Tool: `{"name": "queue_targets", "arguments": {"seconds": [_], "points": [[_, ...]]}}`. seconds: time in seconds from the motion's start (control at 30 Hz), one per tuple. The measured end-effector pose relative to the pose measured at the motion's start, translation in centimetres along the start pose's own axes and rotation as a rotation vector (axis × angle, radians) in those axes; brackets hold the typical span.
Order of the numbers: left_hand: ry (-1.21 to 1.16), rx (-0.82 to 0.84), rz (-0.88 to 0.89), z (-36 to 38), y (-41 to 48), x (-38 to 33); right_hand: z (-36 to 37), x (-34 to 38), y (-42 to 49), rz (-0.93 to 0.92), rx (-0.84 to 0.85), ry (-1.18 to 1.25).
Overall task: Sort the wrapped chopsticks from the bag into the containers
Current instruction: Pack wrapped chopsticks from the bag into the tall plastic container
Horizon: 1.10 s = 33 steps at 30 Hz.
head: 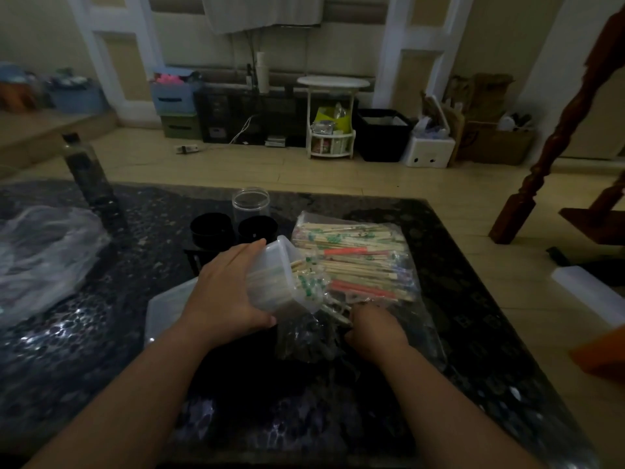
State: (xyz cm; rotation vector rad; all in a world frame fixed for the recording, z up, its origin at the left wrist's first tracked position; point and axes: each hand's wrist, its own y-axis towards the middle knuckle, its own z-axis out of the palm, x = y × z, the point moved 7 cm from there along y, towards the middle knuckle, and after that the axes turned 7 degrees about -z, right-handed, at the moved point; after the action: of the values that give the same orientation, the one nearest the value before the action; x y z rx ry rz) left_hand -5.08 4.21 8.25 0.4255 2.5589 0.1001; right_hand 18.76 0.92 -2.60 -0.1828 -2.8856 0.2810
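— Left hand (226,292) grips the container (274,282), fingers over its top and thumb under its near edge. The right hand (375,330) sits at the bag's near end with its fingers curled under. I cannot tell whether they pinch sticks or only plastic.

— What does it all lie on?

— A dark stone table (101,367). The biggest thing on it is the clear bag (351,252), flat to the right of centre. It is packed with wrapped chopsticks (365,282) in green-printed, orange and bluish sleeves.

— And the container?

— It is translucent and square-sided, tipped on its side just left of the bag, with its open mouth toward the right hand. Green-printed pairs already part-fill it, and their ends poke out. A flat translucent lid (165,309) lies on the table under the left hand. Behind stand two black cups (210,228) and a clear jar (251,204), which looks empty.

— Which step is this?

— Mid-sort, I would say: green-printed pairs going into this container, with most of the bag yet to do.

— What does the next move need?

— Probably drawing a matching pair out by its end, lining it up with the container's mouth and sliding it in beside the others. The tilt should stay shallow, since slick sleeves could slip back out.
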Motion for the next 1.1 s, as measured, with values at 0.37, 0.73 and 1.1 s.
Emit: {"name": "queue_targets", "arguments": {"seconds": [0.37, 0.73, 1.1], "points": [[-0.012, -0.009, -0.015, -0.4, 0.0, 0.2, -3.9, 0.4, -2.9, -0.067, -0.02, -0.01], [-0.009, -0.019, -0.006, -0.6, -0.6, -0.3, -7.9, 2.6, -6.5, -0.169, -0.005, -0.07], [-0.002, -0.031, 0.019, -0.7, -0.6, -0.1, -12.8, 5.2, -9.2, -0.395, -0.72, -0.13]]}}
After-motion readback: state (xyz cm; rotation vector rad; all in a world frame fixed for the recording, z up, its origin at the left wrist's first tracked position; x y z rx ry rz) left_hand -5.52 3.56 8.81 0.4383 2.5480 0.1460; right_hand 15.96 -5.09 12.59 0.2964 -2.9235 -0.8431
